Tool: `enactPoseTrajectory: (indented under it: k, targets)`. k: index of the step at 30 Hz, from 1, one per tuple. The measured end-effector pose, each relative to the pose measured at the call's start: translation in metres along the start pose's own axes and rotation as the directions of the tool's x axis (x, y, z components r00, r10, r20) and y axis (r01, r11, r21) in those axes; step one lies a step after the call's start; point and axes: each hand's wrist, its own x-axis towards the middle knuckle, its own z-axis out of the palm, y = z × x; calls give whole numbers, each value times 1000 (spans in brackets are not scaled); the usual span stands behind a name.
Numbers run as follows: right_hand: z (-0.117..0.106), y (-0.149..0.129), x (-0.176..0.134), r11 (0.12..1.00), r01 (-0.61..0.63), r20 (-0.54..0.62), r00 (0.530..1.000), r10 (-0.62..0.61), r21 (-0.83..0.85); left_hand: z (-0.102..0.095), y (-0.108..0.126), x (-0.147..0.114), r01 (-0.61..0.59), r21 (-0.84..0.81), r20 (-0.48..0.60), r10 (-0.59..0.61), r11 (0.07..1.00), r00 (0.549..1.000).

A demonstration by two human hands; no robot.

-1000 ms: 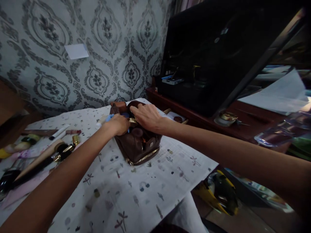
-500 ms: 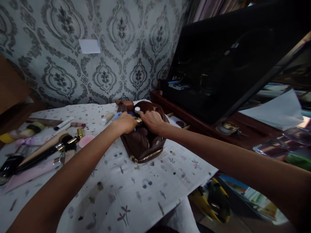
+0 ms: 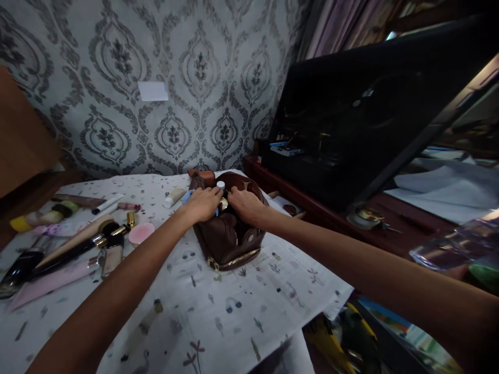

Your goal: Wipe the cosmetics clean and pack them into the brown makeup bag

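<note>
The left hand [image 3: 203, 204] and right hand [image 3: 245, 205], fingers curled, meet the brown bag [image 3: 217, 240]; any grip cannot be told. A pink tube [image 3: 58, 280] lies left.

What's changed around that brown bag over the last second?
The right hand has shifted slightly lower and nearer the person at the mouth of the brown bag. A white cap now shows between the hands, and a pink disc shows past the left forearm. The left hand stays by a blue item; any grip taken or released is hidden. The bag remains open on the patterned cloth.
</note>
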Motion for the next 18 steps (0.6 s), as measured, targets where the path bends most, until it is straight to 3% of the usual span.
enactPoseTrajectory:
  k: [10, 18]
  targets:
    - [9, 1, 0, 998, 57, -12, 998, -57, -15, 1, 10, 22, 30, -49, 70, -27, 998, 997]
    - [10, 3, 6, 995, 97, 16, 995, -97, -11, 3, 9, 22, 26, -48, 71, -22, 999, 997]
